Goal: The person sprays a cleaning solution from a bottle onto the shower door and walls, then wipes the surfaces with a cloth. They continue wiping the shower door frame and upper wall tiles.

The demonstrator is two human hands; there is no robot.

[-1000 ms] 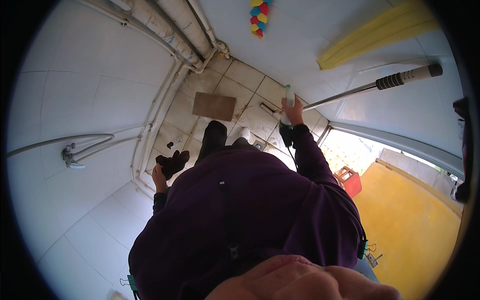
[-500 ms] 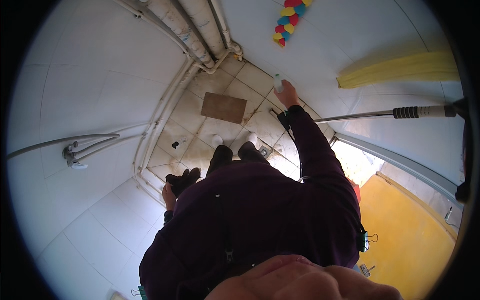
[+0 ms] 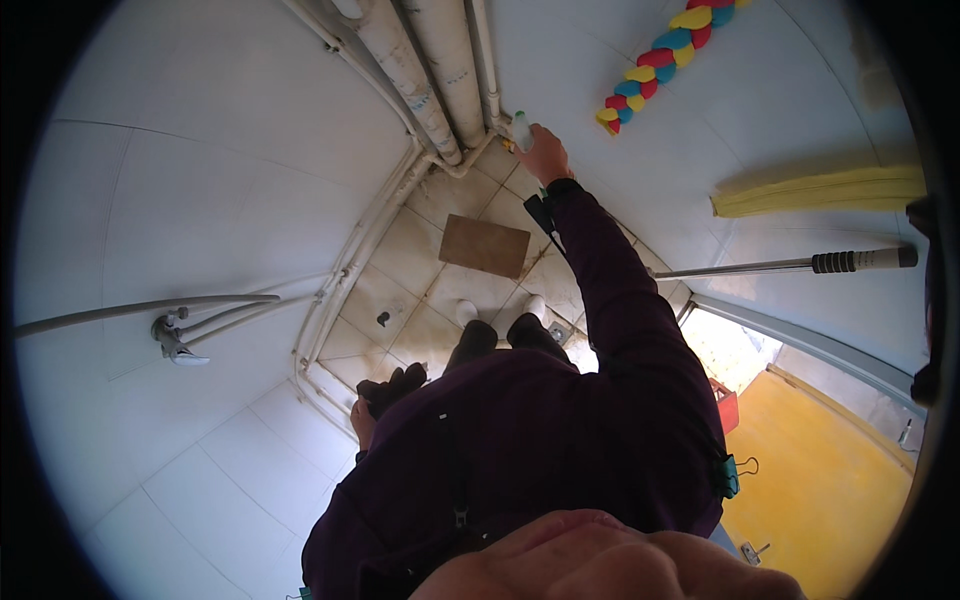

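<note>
My right hand (image 3: 543, 157) reaches out at the end of a stretched arm, near the far wall. Its fingers are closed around a small translucent bottle (image 3: 522, 132) with a pale green top. A small dark object (image 3: 538, 213) on a strap hangs beside that wrist. Low at my left side, my left hand (image 3: 362, 420) is closed on a soft black bundle (image 3: 392, 388) with finger-like lobes, which looks like gloves. My body partly hides this hand.
White pipes (image 3: 440, 75) run down the far corner. A brown board (image 3: 485, 246) lies on stained floor tiles near my feet. On the left wall is a tap (image 3: 178, 340) with a hose. A long handle (image 3: 780, 266), yellow cloth (image 3: 820, 192) and yellow door (image 3: 820, 470) are right.
My right hand has moved farther out and left with the bottle, closer to the pipe corner. The view has shifted; my left hand still holds the black bundle.
</note>
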